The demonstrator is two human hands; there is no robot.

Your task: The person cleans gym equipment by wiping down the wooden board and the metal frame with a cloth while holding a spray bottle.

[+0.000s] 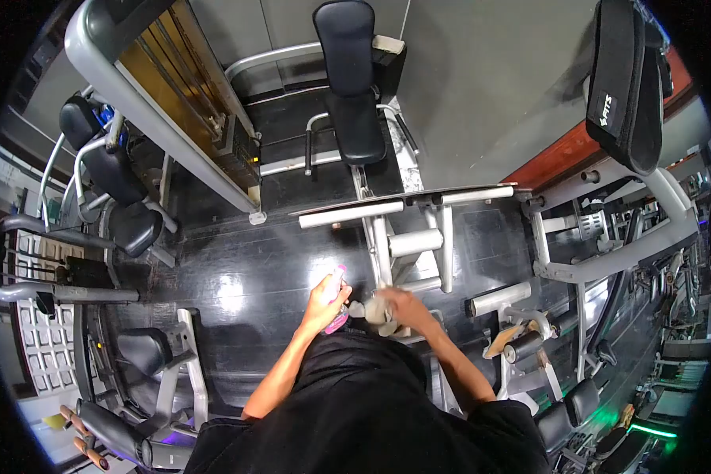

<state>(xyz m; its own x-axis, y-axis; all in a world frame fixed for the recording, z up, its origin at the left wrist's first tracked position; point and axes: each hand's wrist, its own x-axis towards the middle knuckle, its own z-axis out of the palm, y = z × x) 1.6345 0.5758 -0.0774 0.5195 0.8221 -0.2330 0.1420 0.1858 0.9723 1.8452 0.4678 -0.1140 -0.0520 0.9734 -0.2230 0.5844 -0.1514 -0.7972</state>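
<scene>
Fingers of my left hand (324, 305) are wrapped round a pink and clear spray bottle (338, 322), held upright in front of my body. To its right, my right hand (407, 309) grips a crumpled light cloth (378, 314), part of which hangs toward the bottle. Bottle and cloth are close together. Just beyond the right hand stands a grey metal machine frame (382, 253) with white tubular bars.
A black padded seat (357, 130) is at the top centre, beside a tall weight-stack machine (166, 118) on the left. A black padded strap (624, 95) hangs at upper right. More machines line both sides of the dark floor (237, 276).
</scene>
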